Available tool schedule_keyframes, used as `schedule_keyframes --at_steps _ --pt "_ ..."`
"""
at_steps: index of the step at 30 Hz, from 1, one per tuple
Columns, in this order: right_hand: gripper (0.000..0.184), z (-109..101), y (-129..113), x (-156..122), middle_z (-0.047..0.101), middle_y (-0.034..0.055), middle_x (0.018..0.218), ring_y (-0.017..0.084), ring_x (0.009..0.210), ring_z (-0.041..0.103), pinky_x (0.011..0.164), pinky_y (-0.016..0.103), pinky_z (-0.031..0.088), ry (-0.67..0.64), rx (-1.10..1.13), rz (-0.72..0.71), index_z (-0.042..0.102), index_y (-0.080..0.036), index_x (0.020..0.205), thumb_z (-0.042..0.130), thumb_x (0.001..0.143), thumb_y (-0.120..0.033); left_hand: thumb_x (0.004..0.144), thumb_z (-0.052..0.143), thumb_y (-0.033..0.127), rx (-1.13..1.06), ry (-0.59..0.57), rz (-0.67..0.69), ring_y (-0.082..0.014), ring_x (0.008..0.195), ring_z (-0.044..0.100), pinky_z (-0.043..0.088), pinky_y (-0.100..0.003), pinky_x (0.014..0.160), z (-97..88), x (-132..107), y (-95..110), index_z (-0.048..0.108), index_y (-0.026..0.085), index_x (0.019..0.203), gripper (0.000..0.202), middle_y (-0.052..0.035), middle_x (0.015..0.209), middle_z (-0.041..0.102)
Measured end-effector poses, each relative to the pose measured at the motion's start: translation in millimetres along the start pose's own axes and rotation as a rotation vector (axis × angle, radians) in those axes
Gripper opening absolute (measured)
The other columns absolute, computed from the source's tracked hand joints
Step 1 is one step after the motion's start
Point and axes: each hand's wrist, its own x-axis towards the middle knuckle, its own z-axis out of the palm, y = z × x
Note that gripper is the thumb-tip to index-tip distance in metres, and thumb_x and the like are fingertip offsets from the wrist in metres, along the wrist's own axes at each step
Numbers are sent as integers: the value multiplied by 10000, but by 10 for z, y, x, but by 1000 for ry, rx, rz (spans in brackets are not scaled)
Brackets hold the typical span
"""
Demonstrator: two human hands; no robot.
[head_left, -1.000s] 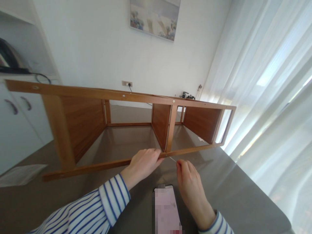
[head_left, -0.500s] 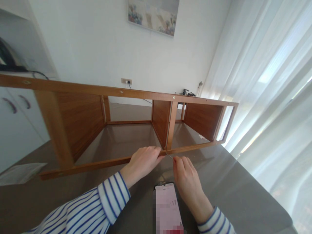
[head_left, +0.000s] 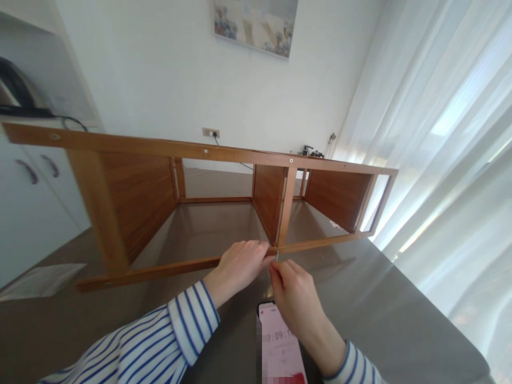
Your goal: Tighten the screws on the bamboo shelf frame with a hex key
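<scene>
A wooden shelf frame [head_left: 248, 155] lies on its side on the table, with brown panels set between its rails. My left hand [head_left: 242, 264] is closed around its near lower rail, just left of the middle crosspiece [head_left: 285, 208]. My right hand [head_left: 296, 293] pinches a thin metal hex key [head_left: 277, 256], whose upper end meets the rail below that crosspiece. Most of the key is hidden by my fingers. A phone [head_left: 280, 341] showing a timer lies below my hands, partly covered by my right hand.
The grey table [head_left: 400, 309] spreads under the frame. A clear plastic bag [head_left: 44, 280] lies at the left. White cabinets [head_left: 36, 208] stand on the left, sheer curtains [head_left: 448, 160] hang on the right, and a socket [head_left: 211, 132] with a plug is on the wall.
My right hand has swung left and slightly down, turning the hex key from slanting right to nearly upright in view. My left hand keeps its hold on the rail.
</scene>
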Motion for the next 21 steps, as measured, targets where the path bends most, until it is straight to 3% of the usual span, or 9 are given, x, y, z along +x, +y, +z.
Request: schedule_keyframes --at_steps 5,12,21 --pt "159 -48 65 -16 591 13 733 144 687 555 648 252 428 -48 112 2 622 -178 851 481 913 -140 920 379 452 5 11 -6 -274 801 670 484 -360 652 -5 -6 8 609 185 886 354 -84 889 694" --pt "151 -251 185 7 587 27 787 173 752 514 701 303 391 -241 -233 -221 595 -176 880 463 909 -108 920 392 432 0 22 -3 -267 802 670 490 -355 662 -10 -7 20 617 185 883 336 -87 877 696" --pt "88 -504 199 228 610 18 774 195 789 519 724 332 351 -293 -418 -394 616 -199 899 538 890 -159 915 405 432 -5 22 1 -258 767 674 489 -340 630 -13 -8 10 607 195 852 317 -76 863 703"
